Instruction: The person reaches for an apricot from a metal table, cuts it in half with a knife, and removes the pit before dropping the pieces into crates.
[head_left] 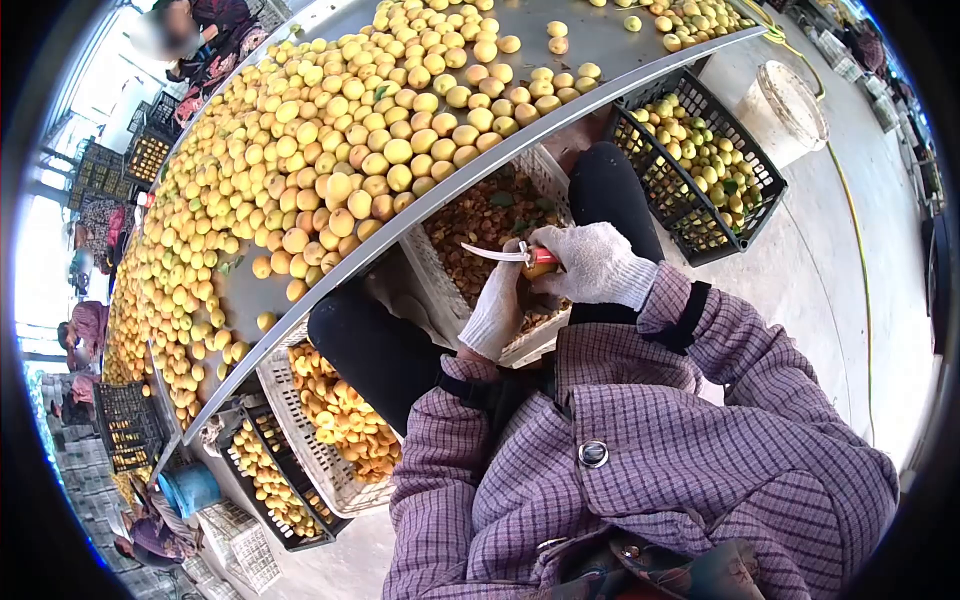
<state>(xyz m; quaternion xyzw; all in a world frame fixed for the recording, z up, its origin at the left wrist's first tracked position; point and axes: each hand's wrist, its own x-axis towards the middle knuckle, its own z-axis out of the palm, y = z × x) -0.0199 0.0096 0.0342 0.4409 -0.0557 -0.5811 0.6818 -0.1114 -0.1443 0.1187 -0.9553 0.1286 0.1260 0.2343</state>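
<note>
Both of my hands wear whitish knit gloves and meet over a white crate (440, 275) of brown-red pits and scraps between my knees. My right hand (595, 262) is closed round the red handle of a curved knife (495, 253), whose blade points left. Just below the handle, an orange-yellow fruit (540, 268) shows between the hands. My left hand (497, 308) has its fingers bent against the fruit, which they partly hide.
A metal table (520, 65) heaped with yellow fruit lies ahead. Black crates (745, 240) of fruit and a white bucket (785, 110) stand right; a white crate (290, 400) of cut fruit is at lower left. Several people are at far left.
</note>
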